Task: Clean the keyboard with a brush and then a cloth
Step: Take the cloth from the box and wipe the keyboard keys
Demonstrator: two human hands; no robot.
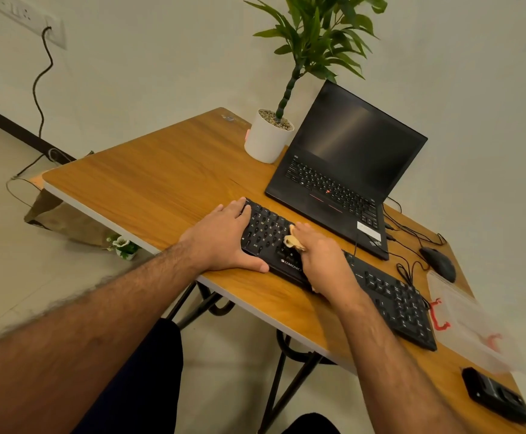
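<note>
While the left hand (224, 238) lies flat with fingers spread across the left end of the black keyboard (380, 296), likely steadying it, the right hand (321, 258) bunches a pale cloth (291, 241) in curled fingers against the middle keys. The keyboard sits near the wooden surface's (161, 170) front edge, before an open laptop (343, 170).

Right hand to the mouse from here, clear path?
Probably yes. The right hand holds the cloth on the keyboard, and the mouse sits beyond the keyboard's right half with only its thin cables between. It would have to drop or carry the cloth first.
</note>
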